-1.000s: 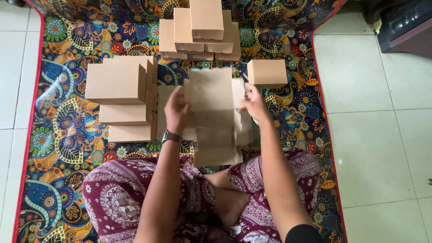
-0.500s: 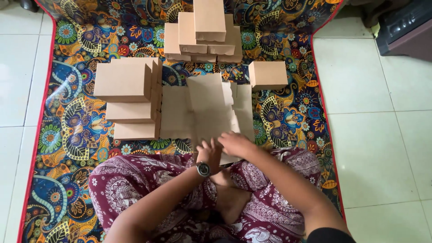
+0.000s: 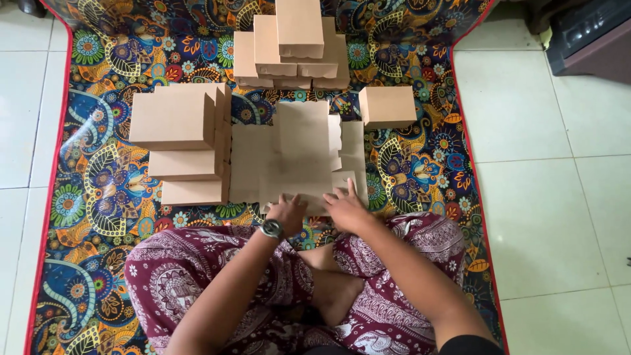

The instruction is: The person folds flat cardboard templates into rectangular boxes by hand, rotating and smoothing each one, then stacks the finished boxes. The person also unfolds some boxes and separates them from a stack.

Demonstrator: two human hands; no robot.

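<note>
1. Head view: a person sits cross-legged on a patterned mat (image 3: 92, 197). The left hand (image 3: 287, 213) and right hand (image 3: 346, 209) press flat, fingers spread and grasping nothing, on the near edge of a flat cardboard sheet (image 3: 296, 158) lying just before the knees.
2. Head view, progress: the sheet looks unfolded, so this box seems barely begun. Finished boxes stand around it: a stack at left (image 3: 181, 141), a pile beyond (image 3: 292, 46), and a single box (image 3: 388, 106) at right.
3. Head view, materials: the cardboard is plain brown, matte and stiff, cut with flaps and notches. The mat is glossy and colourful, on pale floor tiles (image 3: 545, 164).
</note>
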